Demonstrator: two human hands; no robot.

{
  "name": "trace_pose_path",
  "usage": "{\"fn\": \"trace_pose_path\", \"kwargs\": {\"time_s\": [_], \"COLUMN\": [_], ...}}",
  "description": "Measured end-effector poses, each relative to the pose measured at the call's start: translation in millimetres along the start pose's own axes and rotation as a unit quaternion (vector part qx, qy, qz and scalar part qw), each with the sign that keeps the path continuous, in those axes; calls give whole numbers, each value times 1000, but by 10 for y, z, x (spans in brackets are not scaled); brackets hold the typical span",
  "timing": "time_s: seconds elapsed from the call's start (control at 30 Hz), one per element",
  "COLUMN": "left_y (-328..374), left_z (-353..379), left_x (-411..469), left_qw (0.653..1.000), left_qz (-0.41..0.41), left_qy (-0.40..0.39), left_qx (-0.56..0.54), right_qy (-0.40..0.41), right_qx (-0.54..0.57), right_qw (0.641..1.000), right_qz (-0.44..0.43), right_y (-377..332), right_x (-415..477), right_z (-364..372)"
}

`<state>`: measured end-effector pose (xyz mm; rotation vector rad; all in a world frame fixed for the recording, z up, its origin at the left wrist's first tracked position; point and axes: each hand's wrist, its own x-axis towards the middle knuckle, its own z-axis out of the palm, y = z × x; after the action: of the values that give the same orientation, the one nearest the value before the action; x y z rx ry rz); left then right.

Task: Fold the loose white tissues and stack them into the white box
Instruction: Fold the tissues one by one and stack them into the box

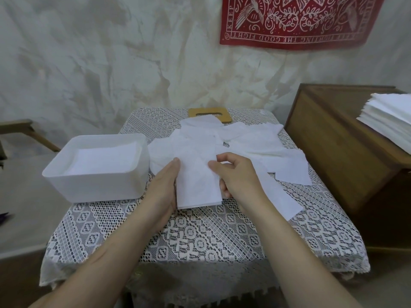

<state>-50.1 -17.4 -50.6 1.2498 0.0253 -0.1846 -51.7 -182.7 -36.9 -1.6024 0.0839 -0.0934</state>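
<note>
One folded tissue (198, 185): left hand (165, 183) flat against its edge, right hand (235, 174) pinching it; layers may splay on transfer to box (95, 187).

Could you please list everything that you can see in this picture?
white box: one, white, table's left, tissues inside.
folded tissue: one, white, between the hands.
loose tissues: a pile, white, table's middle and right.
tablecloth: one, white lace, over the table.
slotted wooden board: one, tan, behind the pile.
cabinet: one, brown, right of the table.
tissue stack: one, white, on the cabinet.
banner: one, red, on the wall.
left hand: flat against the folded tissue's left edge.
right hand: pinching its right edge.
</note>
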Motion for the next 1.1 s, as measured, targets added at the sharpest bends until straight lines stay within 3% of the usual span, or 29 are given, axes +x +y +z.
{"fn": "trace_pose_path", "kwargs": {"time_s": [0.3,0.4,0.57,0.87,1.1], "left_y": [10,19,0,10,53], "left_z": [-42,-47,-54,-110,-95], "left_x": [-4,7,3,37,-44], "left_qw": [999,999,997,994,994], "left_qz": [23,24,35,19,8], "left_qy": [0,-3,-21,41,41], "left_qx": [28,28,66,102,100], "right_qy": [-6,-44,-45,63,37], "right_qx": [-58,-16,1,-181,-274], "right_qw": [998,997,998,980,961], "right_qz": [13,56,37,-46,15], "right_y": [-5,-24,-55,-38,47], "right_x": [-14,-43,-74,-51,-140], "right_z": [-55,-65,-56,-404,-678]}}
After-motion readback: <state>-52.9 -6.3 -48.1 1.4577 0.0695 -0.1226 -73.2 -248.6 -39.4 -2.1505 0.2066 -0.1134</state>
